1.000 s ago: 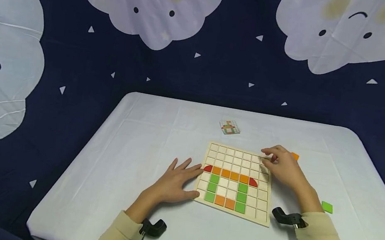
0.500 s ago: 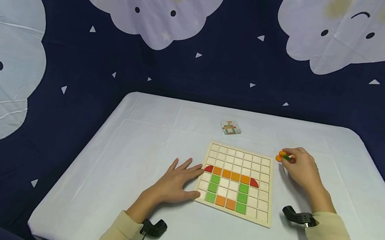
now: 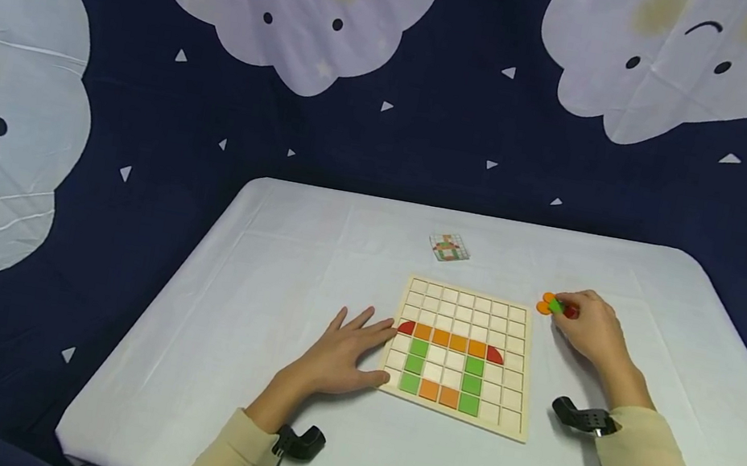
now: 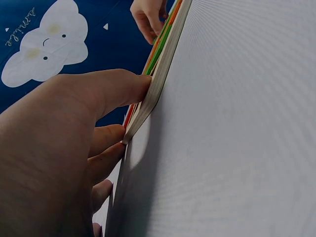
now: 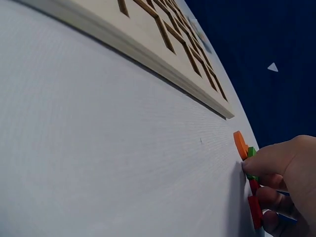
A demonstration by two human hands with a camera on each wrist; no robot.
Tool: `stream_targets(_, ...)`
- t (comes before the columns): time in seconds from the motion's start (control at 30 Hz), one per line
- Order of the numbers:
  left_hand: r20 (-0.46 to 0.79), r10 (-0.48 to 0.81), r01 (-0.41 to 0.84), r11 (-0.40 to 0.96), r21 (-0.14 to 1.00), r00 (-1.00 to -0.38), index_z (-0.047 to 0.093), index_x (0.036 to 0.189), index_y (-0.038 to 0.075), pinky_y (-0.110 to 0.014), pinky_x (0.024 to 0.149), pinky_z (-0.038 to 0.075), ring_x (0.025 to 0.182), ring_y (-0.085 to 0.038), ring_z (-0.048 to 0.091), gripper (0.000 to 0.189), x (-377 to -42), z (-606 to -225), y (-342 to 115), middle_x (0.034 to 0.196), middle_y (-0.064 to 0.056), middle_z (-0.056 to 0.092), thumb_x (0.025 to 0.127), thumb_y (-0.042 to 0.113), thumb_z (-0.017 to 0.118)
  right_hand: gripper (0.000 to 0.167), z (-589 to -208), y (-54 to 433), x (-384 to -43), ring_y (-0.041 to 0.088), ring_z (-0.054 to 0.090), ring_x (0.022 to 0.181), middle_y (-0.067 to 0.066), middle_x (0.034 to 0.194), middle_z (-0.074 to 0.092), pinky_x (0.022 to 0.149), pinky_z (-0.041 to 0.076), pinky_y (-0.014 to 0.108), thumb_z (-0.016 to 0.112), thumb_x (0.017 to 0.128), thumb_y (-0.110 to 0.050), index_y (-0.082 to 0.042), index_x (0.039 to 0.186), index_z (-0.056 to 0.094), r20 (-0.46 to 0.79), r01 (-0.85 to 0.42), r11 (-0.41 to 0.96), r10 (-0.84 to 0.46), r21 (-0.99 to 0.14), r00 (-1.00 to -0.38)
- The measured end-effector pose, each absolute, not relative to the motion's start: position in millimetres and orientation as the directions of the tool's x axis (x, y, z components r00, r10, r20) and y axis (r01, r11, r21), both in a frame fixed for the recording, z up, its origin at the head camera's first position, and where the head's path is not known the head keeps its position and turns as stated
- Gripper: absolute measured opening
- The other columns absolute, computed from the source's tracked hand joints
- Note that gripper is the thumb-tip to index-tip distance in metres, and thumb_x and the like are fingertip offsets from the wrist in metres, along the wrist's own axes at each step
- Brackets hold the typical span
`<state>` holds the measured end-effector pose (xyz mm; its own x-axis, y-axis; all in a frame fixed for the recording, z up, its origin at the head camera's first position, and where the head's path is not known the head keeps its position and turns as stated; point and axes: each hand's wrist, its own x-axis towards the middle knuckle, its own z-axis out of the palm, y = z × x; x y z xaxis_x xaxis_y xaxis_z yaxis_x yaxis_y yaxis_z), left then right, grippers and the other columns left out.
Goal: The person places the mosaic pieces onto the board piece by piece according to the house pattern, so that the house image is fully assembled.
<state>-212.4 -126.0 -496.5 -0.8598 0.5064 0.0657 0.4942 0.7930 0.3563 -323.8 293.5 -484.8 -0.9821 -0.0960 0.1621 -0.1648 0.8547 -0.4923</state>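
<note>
A pale wooden grid board [image 3: 509, 398] lies on the white table, with green, orange and red pieces set in some of its squares. My left hand [image 3: 340, 354] lies at its left side, fingers spread; in the left wrist view the thumb and fingertips touch the board's edge [image 4: 159, 81]. Beyond the far right corner, my right hand [image 3: 594, 329] pinches a small green piece [image 3: 556, 305] between thumb and fingers. Orange round pieces [image 3: 543, 308] lie just left of it. Red pieces [image 5: 255, 212] sit under the right fingers, partly hidden.
A small card [image 3: 448, 247] with a coloured grid pattern lies behind the board. The white table [image 3: 297, 253] reaches back to a dark blue cloth [image 3: 428, 168] printed with clouds. Each wrist wears a black camera mount [image 3: 582, 417].
My right hand has moved right from above the board to the loose pieces and taken the green one, which has turned slightly. My left hand has stayed put.
</note>
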Motion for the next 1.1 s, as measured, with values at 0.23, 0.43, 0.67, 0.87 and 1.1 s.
stream_targets(0.23, 0.064, 0.508, 0.494, 0.792, 0.358, -0.859, 0.041, 0.148, 0.025, -0.051, 0.114, 0.001, 0.145, -0.018, 0.011, 0.072, -212.6, -496.5, -125.3, 0.152, 0.014, 0.03, 0.085, 0.058, 0.058, 0.038, -484.5, 293.2, -321.5, 0.039, 0.052, 0.096, 0.025, 0.111, 0.058, 0.082, 0.04, 0.056, 0.068, 0.084, -0.013, 0.005, 0.118, 0.064, 0.175, -0.188, 0.854, -0.116, -0.484, -0.978)
stream_targets(0.43, 0.067, 0.508, 0.496, 0.791, 0.357, -0.859, 0.042, 0.147, 0.025, -0.052, 0.113, 0.001, 0.145, -0.018, 0.012, 0.072, -212.1, -496.1, -125.2, 0.152, 0.013, 0.031, 0.085, 0.058, 0.057, 0.035, -481.5, 285.2, -319.9, 0.026, 0.05, 0.079, 0.016, 0.1, 0.06, 0.064, 0.038, 0.039, 0.069, 0.085, -0.015, 0.002, 0.116, 0.067, 0.224, -0.272, 0.827, -0.181, -0.493, -0.958)
stream_targets(0.67, 0.064, 0.504, 0.49, 0.793, 0.36, -0.862, 0.043, 0.147, 0.025, -0.051, 0.114, 0.001, 0.145, -0.018, 0.012, 0.072, -212.0, -495.7, -124.9, 0.152, 0.013, 0.032, 0.085, 0.057, 0.057, 0.036, -476.6, 272.4, -317.3, 0.026, 0.052, 0.083, 0.015, 0.106, 0.061, 0.07, 0.04, 0.042, 0.071, 0.086, -0.016, 0.0, 0.118, 0.067, 0.232, -0.324, 0.789, -0.234, -0.523, -0.944)
stream_targets(0.87, 0.06, 0.503, 0.489, 0.797, 0.356, -0.863, 0.042, 0.147, 0.026, -0.051, 0.114, 0.001, 0.145, -0.017, 0.012, 0.072, -212.7, -496.7, -125.3, 0.152, 0.014, 0.031, 0.085, 0.058, 0.056, 0.036, -474.9, 260.9, -314.1, 0.026, 0.05, 0.086, 0.012, 0.107, 0.061, 0.072, 0.038, 0.042, 0.072, 0.085, -0.016, -0.002, 0.118, 0.068, 0.231, -0.342, 0.761, -0.254, -0.552, -0.939)
stream_targets(1.1, 0.059, 0.505, 0.491, 0.795, 0.356, -0.861, 0.041, 0.148, 0.025, -0.051, 0.114, 0.0, 0.145, -0.018, 0.012, 0.073, -212.8, -496.7, -125.5, 0.152, 0.014, 0.03, 0.085, 0.058, 0.056, 0.035, -475.9, 250.4, -310.9, 0.021, 0.053, 0.083, 0.008, 0.103, 0.061, 0.07, 0.041, 0.038, 0.072, 0.086, -0.018, -0.003, 0.118, 0.068, 0.208, -0.37, 0.713, -0.309, -0.595, -0.928)
